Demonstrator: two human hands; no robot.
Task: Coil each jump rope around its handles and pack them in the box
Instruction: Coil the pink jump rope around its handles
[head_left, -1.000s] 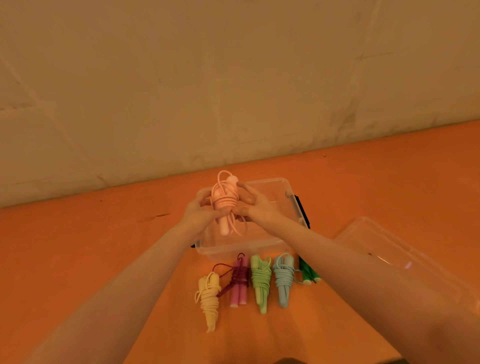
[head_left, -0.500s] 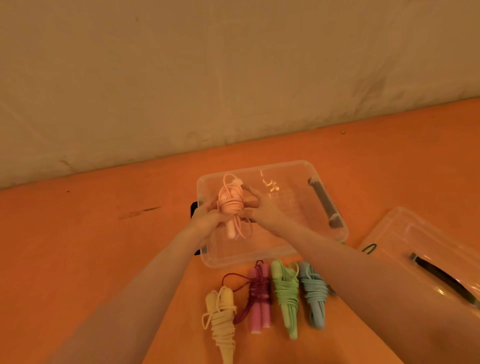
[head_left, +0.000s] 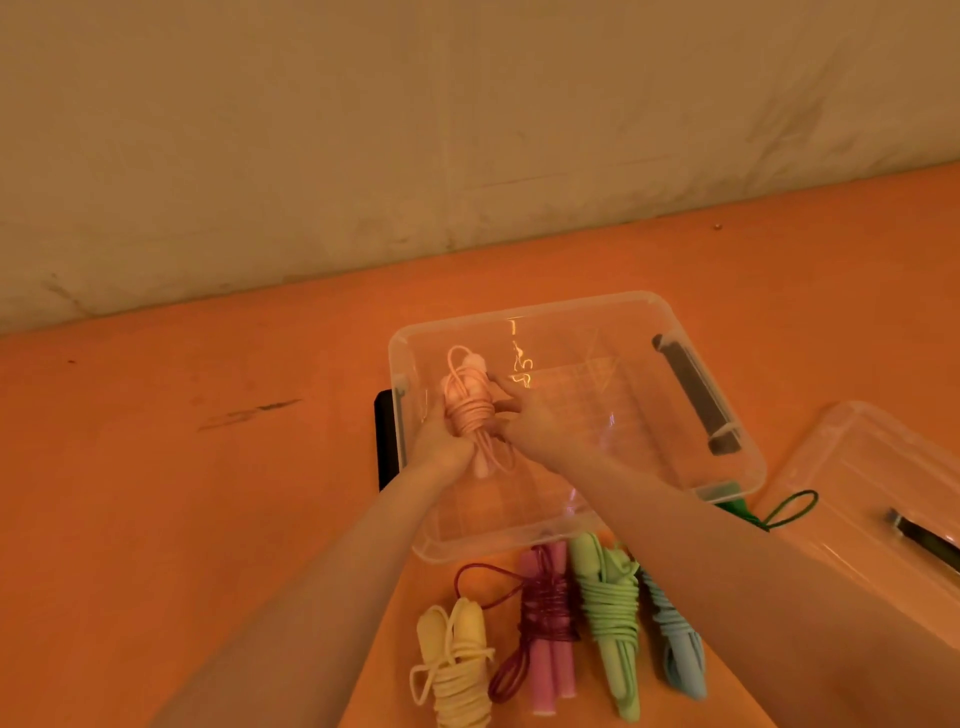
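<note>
- Pink jump rope (head_left: 470, 410) is bundled up, cord wrapped tight round the two handles with one loop poking out the top. I'm seeing it held over the left end of the clear box (head_left: 737, 483).
- Left hand (head_left: 441, 447) grips the lower part of the bundle; right hand (head_left: 530, 426) pinches the coils from the other side.
- Yellow rope (head_left: 457, 670), magenta rope (head_left: 545, 618), green rope (head_left: 608, 608) and blue rope (head_left: 680, 644) lie coiled in a row just in front of the box.
- Lid (head_left: 857, 467) sits off to the right.

Box (head_left: 737, 470) at table (head_left: 208, 493) centre, before wall (head_left: 363, 130); lid (head_left: 852, 467) to its right. Coiled rope (head_left: 470, 410) held over box's left part. Four coiled ropes (head_left: 553, 618) in row before box; fifth rope (head_left: 779, 512) between box and lid.
</note>
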